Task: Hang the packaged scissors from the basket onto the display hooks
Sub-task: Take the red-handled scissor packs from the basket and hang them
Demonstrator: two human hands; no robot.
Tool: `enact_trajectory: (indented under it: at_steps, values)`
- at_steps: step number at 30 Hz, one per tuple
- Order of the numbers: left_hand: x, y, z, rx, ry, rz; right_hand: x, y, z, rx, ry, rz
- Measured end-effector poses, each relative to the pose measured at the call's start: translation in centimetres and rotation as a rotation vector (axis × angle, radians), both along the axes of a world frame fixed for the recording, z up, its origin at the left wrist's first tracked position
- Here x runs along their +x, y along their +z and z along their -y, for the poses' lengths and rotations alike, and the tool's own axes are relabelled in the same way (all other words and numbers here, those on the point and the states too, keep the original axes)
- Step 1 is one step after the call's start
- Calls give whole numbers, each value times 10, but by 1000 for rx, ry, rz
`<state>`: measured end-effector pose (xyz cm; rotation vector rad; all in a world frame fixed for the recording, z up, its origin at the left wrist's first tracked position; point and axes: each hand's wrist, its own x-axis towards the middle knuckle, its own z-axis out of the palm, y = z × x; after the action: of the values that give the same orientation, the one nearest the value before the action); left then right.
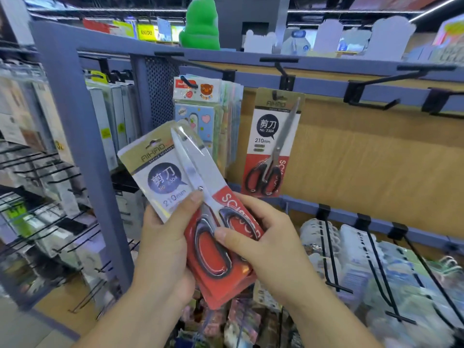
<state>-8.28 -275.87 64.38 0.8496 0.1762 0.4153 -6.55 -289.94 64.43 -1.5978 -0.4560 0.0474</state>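
Two red-and-white card packs of black-handled steel scissors. Two bare hands: left hand, right hand. One green plush toy.

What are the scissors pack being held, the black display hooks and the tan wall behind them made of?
The held scissors pack looks like printed card under clear plastic, going by the glossy glare; its blades look like polished steel. The display hooks are probably black-coated metal, thin and rigid-looking. The back panel shows matte wood grain; real wood or laminate, I cannot tell.

Bare forearms, short-trimmed nails on fingers
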Motion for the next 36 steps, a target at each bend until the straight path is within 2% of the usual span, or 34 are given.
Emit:
enact_trajectory:
  at_steps: [3, 11, 19, 23, 29, 36]
  values:
    - [-8, -3, 9, -72, -5, 6, -2, -5, 5, 115, -15, -30]
    - [-27, -7, 25, -24, -55, 7, -10, -22, 17, 368, -20, -115]
    - [-39, -21, 35, 12, -91, -59, -12, -32, 28, 482, -95, -200]
    - [-39, -25, 34, -4, -30, -100, -16, -37, 30, 493, -78, -247]
    - [-35, -29, 31, 74, 31, -147, -16, -38, 38, 420, -49, -237]
    - [-32, -27, 17, 106, 102, -121, -7, -29, 56, 376, -71, -42]
